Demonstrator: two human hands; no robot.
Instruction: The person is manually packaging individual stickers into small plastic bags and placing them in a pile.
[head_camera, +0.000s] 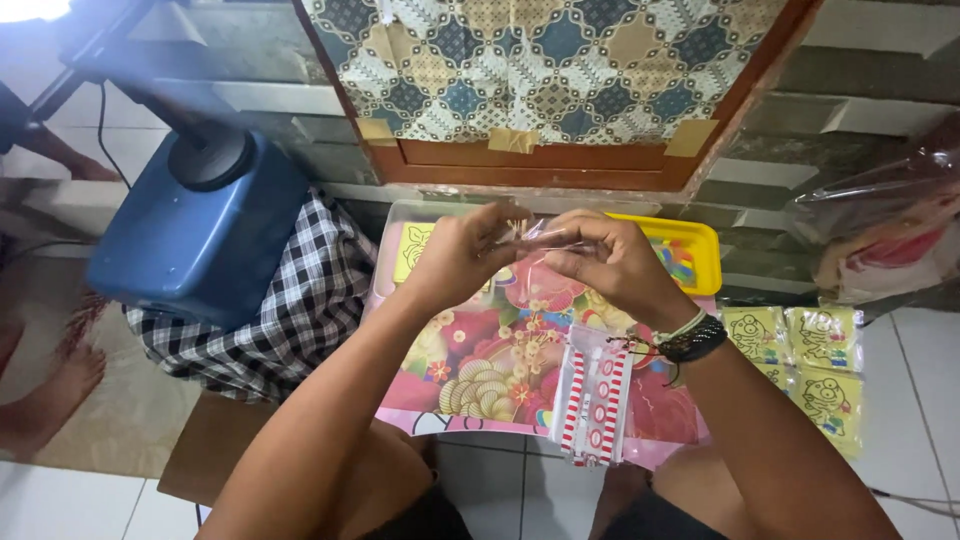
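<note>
White floor tiles (930, 380) surrounded a floral board (500, 350) where left hand (455, 255) and right hand (610, 260) pinched a small clear plastic bag (540, 235) above it; even, steady fingertip grip looked advisable.

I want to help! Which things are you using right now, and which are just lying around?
In use:
left hand
right hand
clear bag pinched between both hands
red-striped bags
flowered mat

Lying about:
yellow tray
frog packets
checked cloth
blue container
</note>
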